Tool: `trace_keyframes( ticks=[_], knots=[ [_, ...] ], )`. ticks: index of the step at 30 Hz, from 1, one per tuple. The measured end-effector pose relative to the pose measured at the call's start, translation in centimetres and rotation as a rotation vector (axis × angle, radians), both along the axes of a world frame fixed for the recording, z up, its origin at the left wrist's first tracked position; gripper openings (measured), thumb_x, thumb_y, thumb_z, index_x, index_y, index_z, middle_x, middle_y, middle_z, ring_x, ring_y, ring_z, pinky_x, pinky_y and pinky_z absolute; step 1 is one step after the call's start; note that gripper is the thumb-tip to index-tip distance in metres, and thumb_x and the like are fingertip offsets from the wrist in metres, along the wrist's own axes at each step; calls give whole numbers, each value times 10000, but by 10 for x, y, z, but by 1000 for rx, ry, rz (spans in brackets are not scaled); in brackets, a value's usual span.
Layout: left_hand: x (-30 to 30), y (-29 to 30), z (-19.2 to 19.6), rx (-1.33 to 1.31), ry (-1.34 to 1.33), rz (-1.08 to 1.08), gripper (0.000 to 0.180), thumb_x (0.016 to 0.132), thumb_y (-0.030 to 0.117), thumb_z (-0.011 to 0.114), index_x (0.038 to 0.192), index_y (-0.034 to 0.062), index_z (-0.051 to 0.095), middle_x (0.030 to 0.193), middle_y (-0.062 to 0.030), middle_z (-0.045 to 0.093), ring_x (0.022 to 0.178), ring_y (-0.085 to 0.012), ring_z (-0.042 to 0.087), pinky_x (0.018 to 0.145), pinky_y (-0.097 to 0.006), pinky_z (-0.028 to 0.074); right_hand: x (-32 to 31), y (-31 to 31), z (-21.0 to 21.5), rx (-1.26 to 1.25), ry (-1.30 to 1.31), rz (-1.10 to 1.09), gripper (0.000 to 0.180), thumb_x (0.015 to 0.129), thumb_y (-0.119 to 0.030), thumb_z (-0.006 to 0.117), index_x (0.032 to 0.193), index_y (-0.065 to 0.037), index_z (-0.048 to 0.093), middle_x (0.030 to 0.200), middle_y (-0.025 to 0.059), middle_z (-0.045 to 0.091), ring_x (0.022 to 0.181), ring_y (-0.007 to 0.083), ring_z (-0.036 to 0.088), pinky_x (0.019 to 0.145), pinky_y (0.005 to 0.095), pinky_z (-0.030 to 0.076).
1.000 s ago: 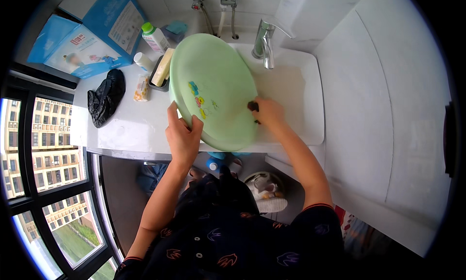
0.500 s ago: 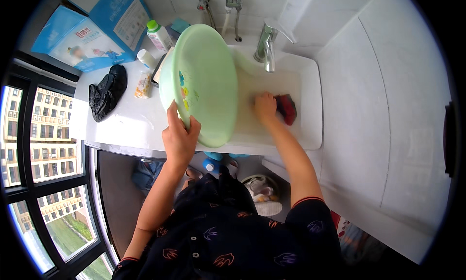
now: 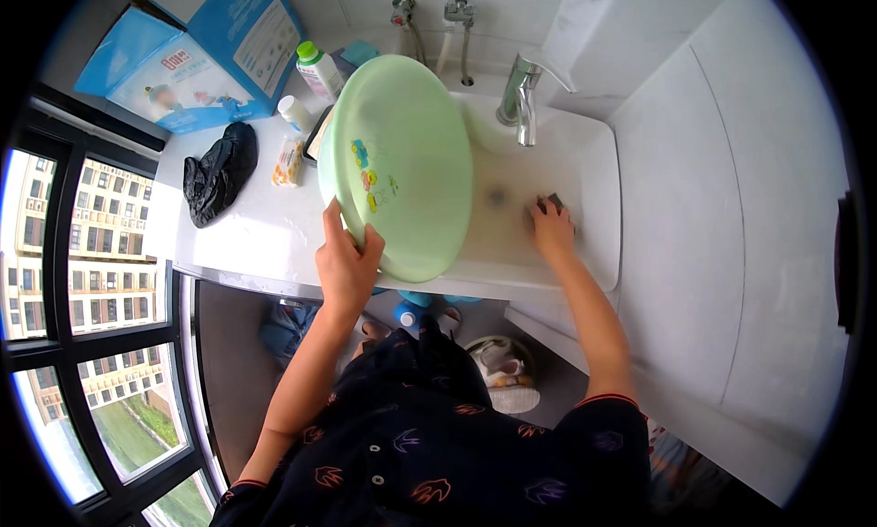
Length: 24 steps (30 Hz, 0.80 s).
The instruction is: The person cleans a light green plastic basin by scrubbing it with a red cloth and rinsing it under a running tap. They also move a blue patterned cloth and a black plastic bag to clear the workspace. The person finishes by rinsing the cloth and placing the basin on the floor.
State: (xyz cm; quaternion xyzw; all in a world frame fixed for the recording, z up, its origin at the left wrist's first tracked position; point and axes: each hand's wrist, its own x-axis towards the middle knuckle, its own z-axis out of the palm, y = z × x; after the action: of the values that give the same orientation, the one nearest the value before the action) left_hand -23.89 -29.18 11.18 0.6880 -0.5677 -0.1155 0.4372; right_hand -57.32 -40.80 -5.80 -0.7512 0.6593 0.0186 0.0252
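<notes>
Left hand [image 3: 347,269] pinches already-tipped green basin [image 3: 416,162]; under right hand [image 3: 553,233] (grip unclear), dark item [image 3: 556,200] still in sink [image 3: 613,198].

Both bare arms [image 3: 598,344] reach forward. The left forearm [image 3: 306,372] slants inward to the left hand [image 3: 349,260], whose thumb [image 3: 372,244] and index finger [image 3: 332,221] point ahead in a pinch. The right forearm [image 3: 589,312] also leans inward, the right hand [image 3: 553,230] palm down with bent fingers [image 3: 550,216].

Wht ctr [image 3: 260,226] w/ blk bag [image 3: 219,173], blue box [image 3: 203,68]
</notes>
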Motion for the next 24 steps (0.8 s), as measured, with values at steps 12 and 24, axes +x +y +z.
trace_keyframes(
  ticks=[12,24],
  knots=[
    [-3,-3,-6,-11,-27,-29,529,837,6,586,1311,-46,357,534,-77,546,434,-104,502,463,-240,397,13,21,15,62,114,-126,428,842,-59,549,1218,-260,582,1409,80,391,1227,348,422,901,440,508],
    [-18,4,0,-85,-36,-68,503,843,25,590,1292,-61,379,517,-80,524,412,-120,496,441,-252,391,-2,7,2,282,-546,59,509,836,-95,613,1315,-228,507,1269,127,536,1070,398,550,916,432,482]
  ],
)
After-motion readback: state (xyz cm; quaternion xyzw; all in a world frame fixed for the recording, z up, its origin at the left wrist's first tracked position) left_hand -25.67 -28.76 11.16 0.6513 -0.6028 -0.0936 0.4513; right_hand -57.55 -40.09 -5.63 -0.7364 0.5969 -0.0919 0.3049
